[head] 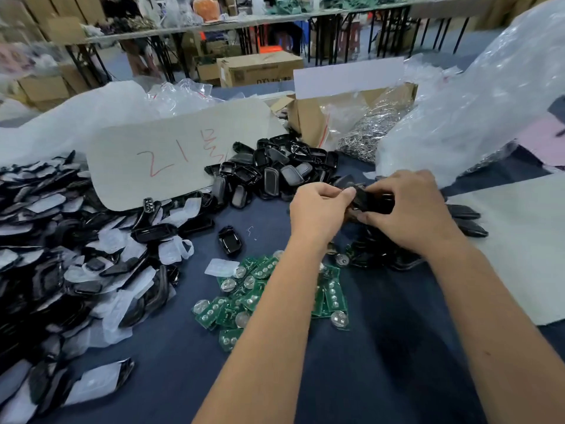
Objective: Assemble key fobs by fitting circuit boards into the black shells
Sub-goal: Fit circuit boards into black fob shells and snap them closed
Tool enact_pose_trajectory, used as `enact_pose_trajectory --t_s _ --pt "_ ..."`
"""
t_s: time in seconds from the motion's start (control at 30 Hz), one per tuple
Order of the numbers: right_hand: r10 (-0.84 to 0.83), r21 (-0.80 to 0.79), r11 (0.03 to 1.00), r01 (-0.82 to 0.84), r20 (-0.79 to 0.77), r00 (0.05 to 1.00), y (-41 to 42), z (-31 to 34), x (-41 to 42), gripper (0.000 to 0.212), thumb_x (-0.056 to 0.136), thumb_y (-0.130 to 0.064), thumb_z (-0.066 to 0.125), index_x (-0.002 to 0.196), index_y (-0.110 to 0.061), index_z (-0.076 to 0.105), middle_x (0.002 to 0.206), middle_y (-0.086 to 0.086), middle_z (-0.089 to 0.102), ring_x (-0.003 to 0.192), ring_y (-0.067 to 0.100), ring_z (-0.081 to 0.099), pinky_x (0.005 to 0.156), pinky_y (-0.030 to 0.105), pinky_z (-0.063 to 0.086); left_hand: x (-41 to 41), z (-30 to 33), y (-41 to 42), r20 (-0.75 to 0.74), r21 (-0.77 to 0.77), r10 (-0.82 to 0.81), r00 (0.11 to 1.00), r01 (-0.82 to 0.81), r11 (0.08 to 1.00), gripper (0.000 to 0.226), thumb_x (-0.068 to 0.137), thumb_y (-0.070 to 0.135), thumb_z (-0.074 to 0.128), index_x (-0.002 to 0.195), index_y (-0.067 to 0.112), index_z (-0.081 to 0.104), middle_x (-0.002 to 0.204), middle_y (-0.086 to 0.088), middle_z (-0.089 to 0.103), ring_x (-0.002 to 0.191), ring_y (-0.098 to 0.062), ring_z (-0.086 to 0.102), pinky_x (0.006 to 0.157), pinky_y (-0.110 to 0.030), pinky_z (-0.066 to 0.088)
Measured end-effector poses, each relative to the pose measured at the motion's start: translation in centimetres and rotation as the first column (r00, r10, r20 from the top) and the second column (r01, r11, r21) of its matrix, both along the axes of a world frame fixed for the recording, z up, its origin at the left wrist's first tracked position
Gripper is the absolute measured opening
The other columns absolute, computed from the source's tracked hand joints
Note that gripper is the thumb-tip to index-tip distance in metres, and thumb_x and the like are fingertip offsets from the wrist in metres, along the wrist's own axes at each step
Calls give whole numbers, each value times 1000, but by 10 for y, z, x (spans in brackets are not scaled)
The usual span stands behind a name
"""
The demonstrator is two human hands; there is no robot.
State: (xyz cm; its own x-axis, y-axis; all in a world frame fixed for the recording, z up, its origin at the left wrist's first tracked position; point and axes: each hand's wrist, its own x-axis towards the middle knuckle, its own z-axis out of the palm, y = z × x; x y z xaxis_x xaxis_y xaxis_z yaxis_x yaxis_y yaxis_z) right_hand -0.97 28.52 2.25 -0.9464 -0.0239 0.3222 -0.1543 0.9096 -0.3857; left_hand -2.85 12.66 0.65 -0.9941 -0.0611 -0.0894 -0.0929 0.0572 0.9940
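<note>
Both hands meet above the blue table, right of centre. My left hand (pixel 319 209) and my right hand (pixel 409 209) together grip one black key fob shell (pixel 374 201) between the fingertips. Whether a board sits inside it is hidden by the fingers. A heap of green circuit boards (pixel 244 296) with round silver cells lies under my left forearm. Behind the hands is a pile of black shells (pixel 275 169). One single shell (pixel 230 241) lies alone near the boards. More black parts (pixel 466 220) lie to the right of my right hand.
A large heap of black shells and white film pads (pixel 70 255) fills the left side. A cardboard sheet with red writing (pixel 171 157) leans at the back. A box with bags of metal rings (pixel 367 130) and bulky clear plastic bags (pixel 477 96) stand at the back right.
</note>
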Motion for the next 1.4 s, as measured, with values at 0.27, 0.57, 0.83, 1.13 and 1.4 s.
enact_pose_trajectory --t_s 0.27,0.57,0.83,1.13,1.4 --pt "-40 -101 995 29 -114 993 -2 8 -3 31 81 -41 85 105 -23 79 101 5 70 103 32 58 97 35 42 6 -8 -4 -66 -317 45 997 -64 946 15 91 34 73 82 23 74 80 3 75 81 -20 74 81 -41 62" --pt "346 -23 936 -351 227 910 -104 6 -22 2 88 -18 77 88 -20 78 82 -5 71 85 21 68 76 36 57 12 9 -90 -197 -761 198 960 -277 586 13 85 12 67 90 21 74 98 1 74 98 -25 65 87 -35 51" --pt "469 111 769 -630 573 673 -152 12 -16 31 80 -41 88 96 -20 72 89 -6 71 80 14 65 68 32 55 24 6 -154 102 -820 106 989 23 572 33 84 20 85 110 26 66 108 2 67 102 -24 63 86 -39 55" --pt "490 -51 805 -590 618 615 -144 16 -10 26 80 -30 90 97 -25 71 84 -12 71 76 6 66 63 26 47 36 -9 -164 -91 -539 222 971 -235 809 21 88 11 79 92 18 59 75 0 59 50 -7 67 50 -20 52" --pt "490 -17 797 -604 604 629 -143 12 -10 20 81 -27 90 79 -24 70 66 -14 67 63 2 62 56 18 48 43 -19 -152 -195 -285 320 927 -366 886 10 94 12 72 92 15 63 68 -7 65 46 -13 67 45 -16 48"
